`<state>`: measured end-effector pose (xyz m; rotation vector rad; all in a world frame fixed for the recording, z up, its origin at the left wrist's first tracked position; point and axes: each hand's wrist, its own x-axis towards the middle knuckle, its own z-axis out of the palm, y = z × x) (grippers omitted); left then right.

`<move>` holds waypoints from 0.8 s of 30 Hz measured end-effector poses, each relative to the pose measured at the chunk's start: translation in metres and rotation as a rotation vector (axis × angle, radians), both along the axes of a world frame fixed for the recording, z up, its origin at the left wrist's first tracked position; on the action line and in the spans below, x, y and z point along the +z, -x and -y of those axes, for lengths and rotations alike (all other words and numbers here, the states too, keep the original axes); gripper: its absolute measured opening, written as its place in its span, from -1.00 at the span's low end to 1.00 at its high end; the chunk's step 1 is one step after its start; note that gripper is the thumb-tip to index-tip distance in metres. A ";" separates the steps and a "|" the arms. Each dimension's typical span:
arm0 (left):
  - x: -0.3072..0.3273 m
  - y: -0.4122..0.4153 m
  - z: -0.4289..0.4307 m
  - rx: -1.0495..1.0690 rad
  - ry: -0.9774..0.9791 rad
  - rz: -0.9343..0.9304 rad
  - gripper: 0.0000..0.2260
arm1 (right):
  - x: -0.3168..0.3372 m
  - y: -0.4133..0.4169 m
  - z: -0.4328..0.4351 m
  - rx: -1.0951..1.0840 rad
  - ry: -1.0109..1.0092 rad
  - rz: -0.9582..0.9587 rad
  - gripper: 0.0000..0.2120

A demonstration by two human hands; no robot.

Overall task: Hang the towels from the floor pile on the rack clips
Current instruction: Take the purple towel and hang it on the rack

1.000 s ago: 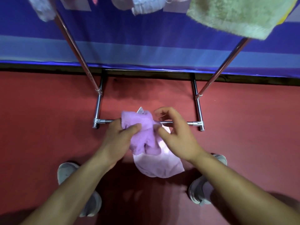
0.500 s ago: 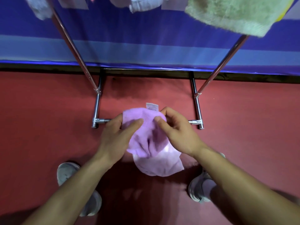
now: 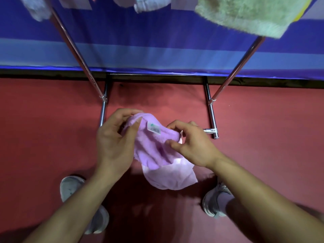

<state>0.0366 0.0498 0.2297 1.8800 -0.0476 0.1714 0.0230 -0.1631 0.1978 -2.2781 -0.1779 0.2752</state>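
Observation:
A small purple towel (image 3: pixel 157 148) with a white label is held up in front of me, its lower part hanging loose. My left hand (image 3: pixel 114 142) grips its upper left edge, thumb on the cloth beside the label. My right hand (image 3: pixel 191 142) pinches the right edge between thumb and fingers. The metal rack (image 3: pixel 212 116) stands just beyond my hands, its two poles rising to the top of the view. A green towel (image 3: pixel 245 16) hangs at the upper right, and pale towels (image 3: pixel 150 4) hang along the top edge. The clips and the floor pile are out of view.
The floor (image 3: pixel 263 137) is red. A blue wall (image 3: pixel 157 41) runs behind the rack. My two grey shoes (image 3: pixel 70 188) (image 3: pixel 213 202) stand on the floor on either side of the hanging towel. The rack's base bars (image 3: pixel 103 111) lie on the floor ahead.
My hands have drawn apart along the towel's top edge, spreading it. The label has turned towards me. My left hand has shifted up and left, my right hand to the right.

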 end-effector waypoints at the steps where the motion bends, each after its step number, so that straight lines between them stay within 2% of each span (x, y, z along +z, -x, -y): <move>1: 0.001 0.000 0.000 0.013 0.001 0.018 -0.82 | -0.001 -0.001 0.001 0.015 0.046 0.003 -0.88; 5: -0.001 -0.003 -0.002 0.070 -0.005 0.030 -0.83 | -0.002 -0.003 0.006 0.034 0.155 -0.026 -0.95; 10: -0.004 -0.007 -0.011 0.198 -0.043 0.050 -0.90 | -0.007 -0.005 0.013 0.047 0.359 -0.067 -0.77; 16: -0.009 -0.019 -0.029 0.341 -0.041 0.058 -0.90 | -0.002 -0.005 0.020 -0.042 0.263 -0.139 -0.81; 21: -0.006 -0.028 -0.045 0.513 0.023 0.042 -0.89 | 0.002 -0.008 0.026 0.012 0.308 -0.150 -0.92; 24: 0.004 -0.022 -0.033 0.391 0.063 0.059 -0.90 | 0.000 -0.002 0.021 0.061 0.200 -0.172 -0.88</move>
